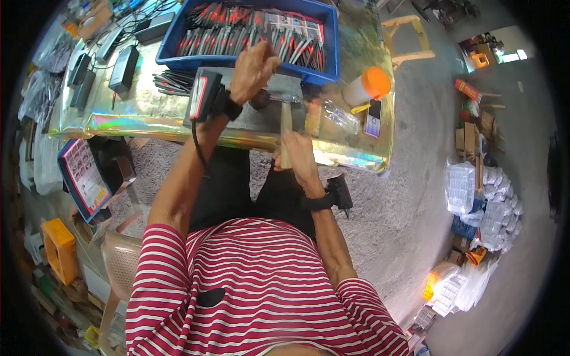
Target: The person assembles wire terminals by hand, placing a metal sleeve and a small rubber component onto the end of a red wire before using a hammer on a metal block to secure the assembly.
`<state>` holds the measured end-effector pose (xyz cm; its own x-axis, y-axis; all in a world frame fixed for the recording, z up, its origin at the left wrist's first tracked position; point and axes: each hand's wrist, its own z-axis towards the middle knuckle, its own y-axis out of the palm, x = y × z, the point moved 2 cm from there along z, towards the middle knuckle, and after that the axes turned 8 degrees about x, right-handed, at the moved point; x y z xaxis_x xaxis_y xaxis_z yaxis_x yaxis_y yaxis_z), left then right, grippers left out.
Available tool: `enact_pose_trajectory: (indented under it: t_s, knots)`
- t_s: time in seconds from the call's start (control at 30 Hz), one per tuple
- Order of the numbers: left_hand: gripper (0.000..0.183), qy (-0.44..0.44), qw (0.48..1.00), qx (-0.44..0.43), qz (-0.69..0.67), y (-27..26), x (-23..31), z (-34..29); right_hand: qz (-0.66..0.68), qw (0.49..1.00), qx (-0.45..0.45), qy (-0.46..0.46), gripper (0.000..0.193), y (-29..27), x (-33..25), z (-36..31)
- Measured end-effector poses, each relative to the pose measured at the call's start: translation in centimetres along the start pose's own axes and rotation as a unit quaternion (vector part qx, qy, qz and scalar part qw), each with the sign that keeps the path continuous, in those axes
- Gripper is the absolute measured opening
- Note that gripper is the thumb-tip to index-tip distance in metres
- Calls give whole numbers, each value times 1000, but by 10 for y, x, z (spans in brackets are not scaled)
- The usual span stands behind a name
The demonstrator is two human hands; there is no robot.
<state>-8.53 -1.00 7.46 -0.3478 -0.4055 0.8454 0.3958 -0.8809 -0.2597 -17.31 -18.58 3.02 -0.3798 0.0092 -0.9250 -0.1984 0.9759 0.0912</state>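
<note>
My right hand (298, 155) is closed round the pale wooden handle of a hammer (287, 124) at the table's near edge. The hammer's metal head lies over a dark grey slab (237, 120). Beyond the slab, my left hand (254, 70) is raised at the near rim of a blue bin (172, 59). Its fingers are bent together, and what they hold, if anything, I cannot make out. Thin grey and red pieces (222, 43) stand packed in rows in the bin. A dark round thing (259, 99) sits beside the hammer head. A bundle of thin dark strips (172, 83) lies left of the slab.
Right of the slab are an orange-lidded jar (367, 86), a clear plastic packet (341, 118) and a phone (372, 118). Black power adapters (123, 68) with cables lie at the left. A plastic chair (122, 261) stands left of me; wrapped bundles (496, 207) line the right floor.
</note>
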Motion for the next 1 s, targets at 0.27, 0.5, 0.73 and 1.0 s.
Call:
enact_pose_trajectory:
  t_s: [0.27, 0.5, 0.73, 1.0]
  knots:
    - [43, 94, 984, -21, 148, 30, -43, 48, -262, 955, 36, -137, 39, -28, -15, 6]
    - [24, 193, 950, 107, 220, 61, -78, 58, -232, 941, 165, -181, 17, -92, 8, 57]
    - [34, -91, 965, -1, 246, 73, -54, 58, -382, 816, 264, -343, 8, -94, 7, 76]
    - [50, -5, 968, 51, 245, 84, -77, 48, -452, 803, 232, -313, 8, -85, -4, 74]
